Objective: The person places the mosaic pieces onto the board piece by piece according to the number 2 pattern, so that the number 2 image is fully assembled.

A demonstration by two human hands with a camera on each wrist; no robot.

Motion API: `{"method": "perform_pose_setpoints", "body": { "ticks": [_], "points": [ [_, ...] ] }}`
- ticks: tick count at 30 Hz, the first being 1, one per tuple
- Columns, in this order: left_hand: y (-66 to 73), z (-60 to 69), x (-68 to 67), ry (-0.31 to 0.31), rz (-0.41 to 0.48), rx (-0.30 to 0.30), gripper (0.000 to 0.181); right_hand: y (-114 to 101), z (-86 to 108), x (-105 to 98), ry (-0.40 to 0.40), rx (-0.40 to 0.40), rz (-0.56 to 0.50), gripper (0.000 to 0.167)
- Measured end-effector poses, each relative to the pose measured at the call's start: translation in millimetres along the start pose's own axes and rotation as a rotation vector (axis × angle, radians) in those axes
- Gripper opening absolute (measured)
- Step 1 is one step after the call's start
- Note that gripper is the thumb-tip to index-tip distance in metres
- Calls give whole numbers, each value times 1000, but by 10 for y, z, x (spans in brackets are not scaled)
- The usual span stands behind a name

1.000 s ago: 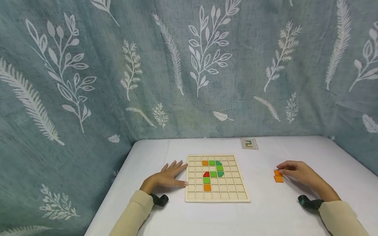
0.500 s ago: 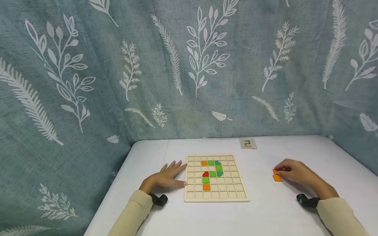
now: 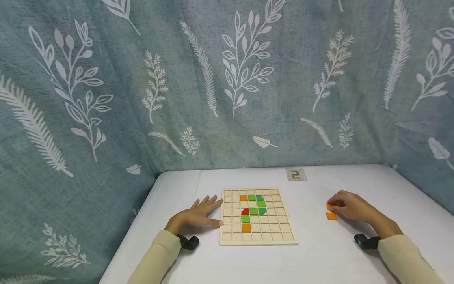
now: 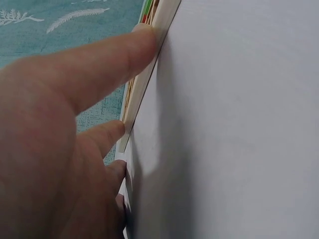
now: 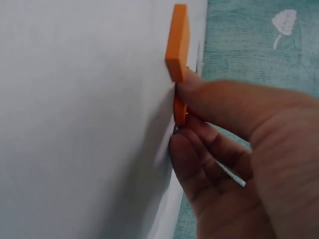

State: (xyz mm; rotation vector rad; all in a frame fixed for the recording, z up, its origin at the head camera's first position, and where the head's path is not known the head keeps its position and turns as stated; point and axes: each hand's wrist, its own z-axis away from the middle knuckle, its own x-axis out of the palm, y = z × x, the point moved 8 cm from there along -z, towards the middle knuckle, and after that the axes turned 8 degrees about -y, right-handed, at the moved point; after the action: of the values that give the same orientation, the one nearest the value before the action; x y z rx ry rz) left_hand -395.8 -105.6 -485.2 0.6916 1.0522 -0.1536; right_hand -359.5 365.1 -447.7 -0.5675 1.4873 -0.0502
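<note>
A pale wooden grid board (image 3: 273,238) lies on the table with orange, green and red tiles set in some of its squares. My left hand (image 3: 196,215) is spread flat at its left side, thumb and a fingertip touching the board's edge (image 4: 144,82). Off to the right, my right hand (image 3: 356,207) pinches a flat orange tile (image 5: 179,112) at the tabletop, between thumb and fingers. A second orange tile (image 3: 331,216) lies just nearer than the pinched one, beside the thumb.
A small card (image 3: 296,174) printed with a grid and coloured pattern lies near the table's back edge. White cloth covers the table (image 3: 255,264). Behind it hangs a blue-green curtain (image 3: 213,150) with white leaf prints. Each wrist wears a dark camera mount (image 3: 189,242).
The right hand's fingers have closed around the farther orange tile, covering more of it. The left hand stays against the board. The head view has shifted slightly.
</note>
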Motion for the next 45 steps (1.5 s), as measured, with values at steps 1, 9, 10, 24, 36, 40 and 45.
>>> {"method": "perform_pose_setpoints", "body": {
  "ticks": [1, 9, 10, 24, 36, 40, 45],
  "points": [
    [0, -3, 2, 0, 1, 0, 91, 1, -9, 0, -10, -1, 1, 21],
    [-3, 9, 43, 0, 14, -7, 91, 39, -86, 27, -28, 13, -51, 21],
    [-4, 8, 46, -2, 13, -8, 91, 38, -82, 24, -26, 18, -62, 23],
    [27, 4, -17, -15, 3, -10, 91, -664, -114, -174, 105, -170, -96, 17],
    [17, 18, -57, -9, 1, -19, 92, -1520, -299, 104, 36, -385, -119, 18],
    [22, 8, -22, 6, 14, -6, 91, -1716, -330, 226, 10, -391, -132, 17],
    [11, -6, -19, 8, -4, -7, 91, -1947, -380, 302, -37, -420, -155, 22]
  ]
}}
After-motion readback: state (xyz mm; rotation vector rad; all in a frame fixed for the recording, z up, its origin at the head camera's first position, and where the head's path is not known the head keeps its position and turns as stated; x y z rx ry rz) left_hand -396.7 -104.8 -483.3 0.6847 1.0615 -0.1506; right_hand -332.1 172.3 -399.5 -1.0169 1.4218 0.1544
